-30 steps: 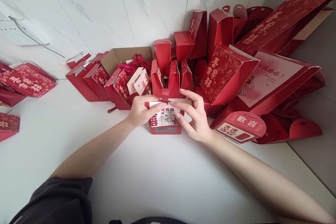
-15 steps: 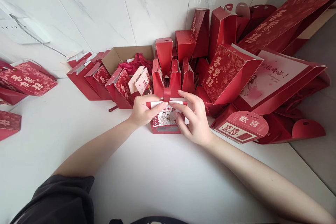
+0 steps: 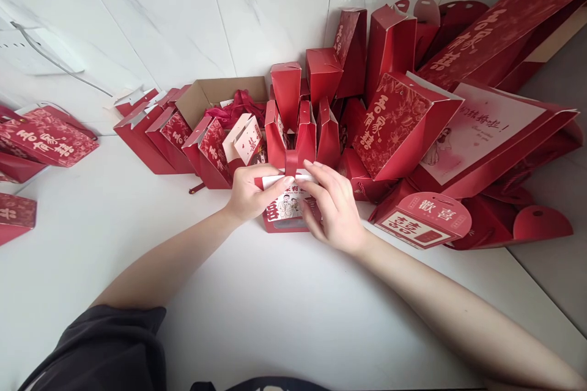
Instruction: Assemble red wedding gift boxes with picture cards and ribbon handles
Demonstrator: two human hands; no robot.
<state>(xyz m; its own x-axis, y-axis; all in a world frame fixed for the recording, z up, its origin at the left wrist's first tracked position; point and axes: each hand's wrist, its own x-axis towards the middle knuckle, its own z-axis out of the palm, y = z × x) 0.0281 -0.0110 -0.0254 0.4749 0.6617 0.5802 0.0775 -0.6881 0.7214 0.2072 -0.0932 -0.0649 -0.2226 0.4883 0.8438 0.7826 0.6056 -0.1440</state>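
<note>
A small red and white gift box (image 3: 287, 211) stands upright on the white table in front of me, printed with a couple and red characters. A red ribbon (image 3: 291, 162) rises in a loop at the middle of its top edge. My left hand (image 3: 255, 192) pinches that top edge from the left, thumb in front and fingers behind. From the right, my right hand (image 3: 332, 204) closes on the same edge close to the ribbon, with its fingers bent over the box front. The fingertips of both hands almost meet, and parts of the box are hidden behind them.
Behind the box stand several small red boxes (image 3: 305, 125) and an open cardboard carton (image 3: 197, 98) with red ribbon inside. Larger red gift bags (image 3: 387, 125) crowd the right, with a handled box (image 3: 422, 220) before them. More red bags (image 3: 50, 134) lie far left.
My right hand's fingers have drawn in closer to the box's top edge and ribbon. The left hand and the box stay nearly in place. The view has shifted slightly.
</note>
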